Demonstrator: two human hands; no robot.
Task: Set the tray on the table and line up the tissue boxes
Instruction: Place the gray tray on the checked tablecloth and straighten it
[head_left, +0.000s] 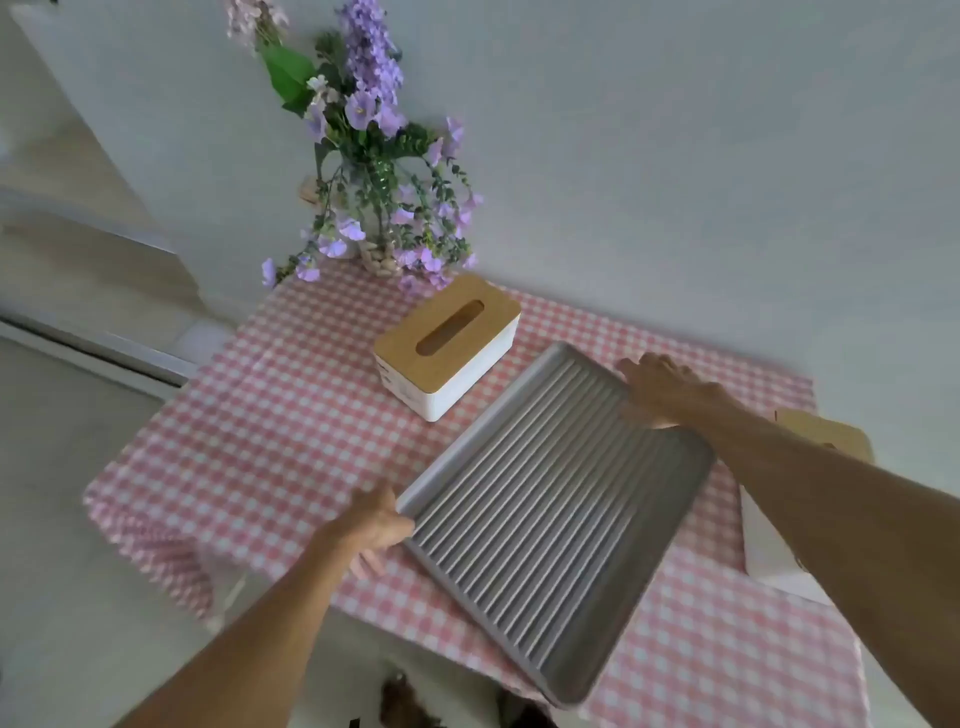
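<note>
Head view: where the pink checked cloth (270, 415) covers the bench, a grey ribbed tray (550, 509) lies slantwise across its middle, its near corner jutting past the bench's near edge.
Left hand (376, 525): grip closed on the tray's left rim, thumb on top, fingers curled under the edge.
Right hand (662, 387): laid on the tray's far right rim with fingers spread; whether the grip closes around the rim I cannot tell.
Tray contact: whether it rests fully on the cloth or is held just above it I cannot tell.
Box (447, 345): white with a wooden slotted lid, standing on the cloth just beyond the tray's far left side, near it but apart.
Second box (779, 545): white with a wooden lid, at the bench's right edge, mostly hidden behind the right forearm.
Flowers (379, 171): purple blooms in a vase at the far edge of the bench, against the wall, behind the first box.
</note>
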